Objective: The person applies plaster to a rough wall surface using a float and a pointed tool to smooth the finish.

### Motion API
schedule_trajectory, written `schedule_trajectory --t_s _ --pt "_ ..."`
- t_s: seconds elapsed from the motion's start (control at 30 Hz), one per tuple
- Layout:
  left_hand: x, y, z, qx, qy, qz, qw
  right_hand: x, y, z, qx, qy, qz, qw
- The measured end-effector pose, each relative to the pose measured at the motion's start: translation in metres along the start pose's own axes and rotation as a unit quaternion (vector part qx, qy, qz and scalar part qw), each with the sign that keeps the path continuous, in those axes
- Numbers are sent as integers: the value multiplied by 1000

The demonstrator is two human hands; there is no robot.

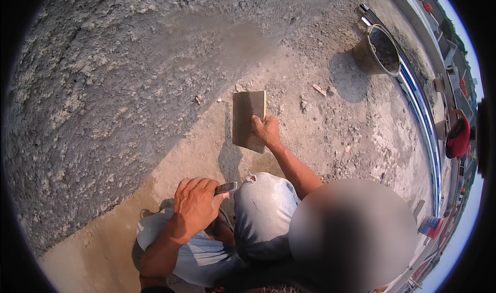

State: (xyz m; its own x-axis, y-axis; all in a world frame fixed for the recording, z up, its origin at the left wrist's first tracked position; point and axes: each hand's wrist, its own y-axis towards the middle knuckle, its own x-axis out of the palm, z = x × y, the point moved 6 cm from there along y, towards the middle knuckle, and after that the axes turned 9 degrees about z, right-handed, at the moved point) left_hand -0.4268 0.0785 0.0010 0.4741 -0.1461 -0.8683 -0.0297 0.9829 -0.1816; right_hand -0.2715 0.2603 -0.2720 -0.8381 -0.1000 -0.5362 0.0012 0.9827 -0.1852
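Note:
My right hand [267,131] grips the near right part of a flat rectangular board [249,112], its thumb lying over the brown face and its other fingers mostly hidden. The board is held up over the dusty ground, beside the rough grey plastered surface [103,86]. Lower and to the left, above my bent knees, my left hand [196,202] is closed around a short dark handle with a pale end [226,188]. The rest of that tool is hidden by the hand.
A bucket [362,55] with grey material in it stands at the upper right, next to long blue and silver lengths [418,104]. Crumbs of mortar and a few broken chips [319,90] litter the ground [310,133]. A red item [457,140] shows at the far right.

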Motion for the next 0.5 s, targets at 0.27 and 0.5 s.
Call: schedule_trajectory --t_s 0.27,0.5 --pt "-13 1 12 3 -30 7 1000 -23 39 16 42 -5 59 997" --pt "-12 8 15 12 -11 25 1000 25 30 -21 -12 -67 36 997"
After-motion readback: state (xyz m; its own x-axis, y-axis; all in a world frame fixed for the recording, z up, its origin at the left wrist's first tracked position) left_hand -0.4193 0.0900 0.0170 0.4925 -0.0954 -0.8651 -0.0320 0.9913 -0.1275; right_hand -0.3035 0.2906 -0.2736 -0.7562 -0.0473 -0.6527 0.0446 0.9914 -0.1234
